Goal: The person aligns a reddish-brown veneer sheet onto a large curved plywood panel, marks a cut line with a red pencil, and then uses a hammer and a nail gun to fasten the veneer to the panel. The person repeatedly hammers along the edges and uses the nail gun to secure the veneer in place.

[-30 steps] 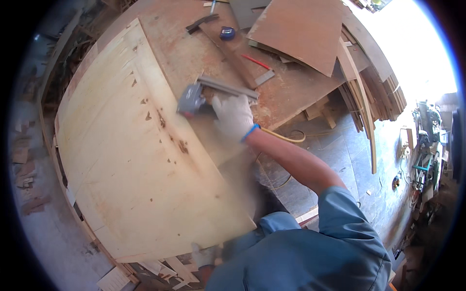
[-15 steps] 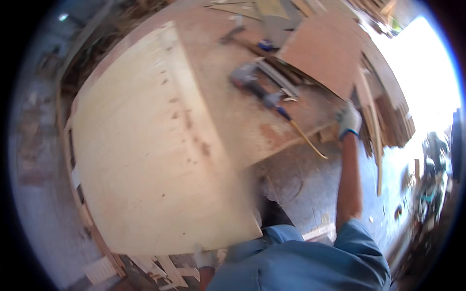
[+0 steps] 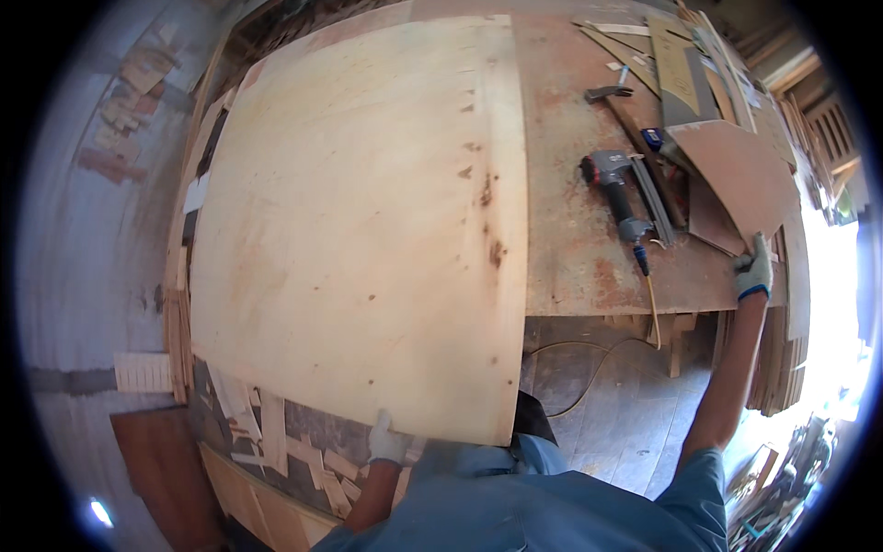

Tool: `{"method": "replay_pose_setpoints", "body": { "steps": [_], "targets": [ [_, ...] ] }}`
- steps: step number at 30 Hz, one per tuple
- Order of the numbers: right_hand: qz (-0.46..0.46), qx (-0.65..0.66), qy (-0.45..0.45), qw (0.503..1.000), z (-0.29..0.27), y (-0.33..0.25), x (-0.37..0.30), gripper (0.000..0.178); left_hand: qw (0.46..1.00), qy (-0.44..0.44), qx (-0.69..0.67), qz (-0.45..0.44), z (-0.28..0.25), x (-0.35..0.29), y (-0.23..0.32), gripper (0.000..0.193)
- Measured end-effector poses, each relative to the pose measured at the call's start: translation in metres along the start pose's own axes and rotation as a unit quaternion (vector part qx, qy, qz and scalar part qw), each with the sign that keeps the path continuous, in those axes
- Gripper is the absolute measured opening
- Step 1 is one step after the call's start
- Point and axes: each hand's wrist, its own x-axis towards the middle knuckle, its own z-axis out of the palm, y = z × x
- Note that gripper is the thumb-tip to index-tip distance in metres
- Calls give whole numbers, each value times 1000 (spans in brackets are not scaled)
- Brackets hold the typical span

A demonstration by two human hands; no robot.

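A large pale plywood sheet (image 3: 349,221) covers the left and middle of the worktable (image 3: 570,267). At its near edge my left hand (image 3: 386,440), in a pale work glove, has the thumb on top and the fingers mostly hidden. My right hand (image 3: 756,272), gloved with a blue cuff, pinches the near corner of a thin brown board (image 3: 736,166). That board is tilted up and bent, with another brown piece (image 3: 713,216) below it. Left of it lie a nail gun (image 3: 618,189) with a yellow air hose (image 3: 655,313), and a hammer (image 3: 635,124).
Strips of board (image 3: 676,69) lie at the table's far right. Wood offcuts (image 3: 276,428) are scattered below the plywood's near edge. A reddish-brown panel (image 3: 166,469) leans at the lower left. Stacked boards (image 3: 782,359) stand beside my right forearm.
My view has swung right, so the scene has shifted and sharpened. The brown board has gone from lying flat to tilted and bent in my right hand. My left hand shows more.
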Motion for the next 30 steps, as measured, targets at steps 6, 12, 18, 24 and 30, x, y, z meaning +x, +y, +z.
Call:
{"method": "replay_pose_setpoints", "body": {
  "steps": [6, 12, 18, 24, 30],
  "targets": [
    [-18, -69, 9, 997, 35, -37, 40, 16, 1000, 5, 26, 2, 27, -4, -1, 48],
    [-48, -143, 118, 981, 5, -27, 5, 20, 997, 29, 68, -17, 50, -31, 13, 48],
    [10, -90, -49, 995, 8, -30, 12, 18, 998, -39, 49, 0, 29, -33, 25, 46],
    [-134, -319, 55, 937, 0, -87, 83, 21, 993, -46, 99, -46, 16, -3, 13, 48],
    [-11, -267, 48, 962, 7, -31, 3, 30, 990, -13, 132, -42, -10, -7, 6, 62]
  ]
}}
